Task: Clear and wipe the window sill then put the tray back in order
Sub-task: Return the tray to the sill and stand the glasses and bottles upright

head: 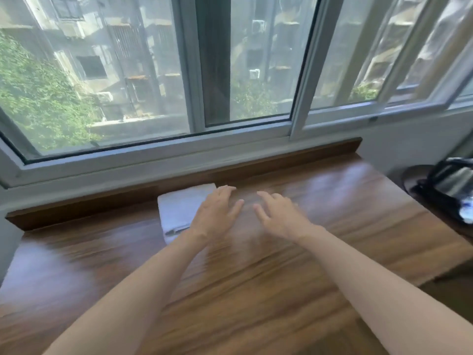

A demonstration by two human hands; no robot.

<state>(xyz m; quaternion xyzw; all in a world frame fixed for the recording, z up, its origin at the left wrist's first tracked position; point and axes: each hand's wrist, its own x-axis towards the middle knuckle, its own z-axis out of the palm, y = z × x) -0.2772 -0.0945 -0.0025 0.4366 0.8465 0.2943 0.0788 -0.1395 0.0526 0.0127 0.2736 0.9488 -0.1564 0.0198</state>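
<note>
Both of my bare arms reach forward over the broad, glossy brown wood-grain window sill [281, 265], palms facing down. My left hand [217, 213] has its fingers straight and loosely spread, gripping nothing; it overlaps the right edge of a folded white cloth [179, 208], though I cannot tell whether the palm actually touches the fabric or floats just above it. My right hand [279, 213] sits just beside the left, a narrow gap between the two, with its fingers likewise extended and slightly parted, holding nothing; whether it rests on the wood or hangs a little over it I cannot tell, since the picture is somewhat blurred. That cloth lies flat on the sill near its back edge, close to the raised dark wooden lip [102, 208] that runs along under the grey-framed sliding window [245, 139], and a small thin silvery object [176, 230] lies at the cloth's near edge, too small for me to identify. At the far right, off the end of the sill, a dark rounded tray [409, 175] carries a shiny black-and-steel kettle [450, 180], only partly in view, with something white and blue [467, 211] just in front of it at the frame's edge.
</note>
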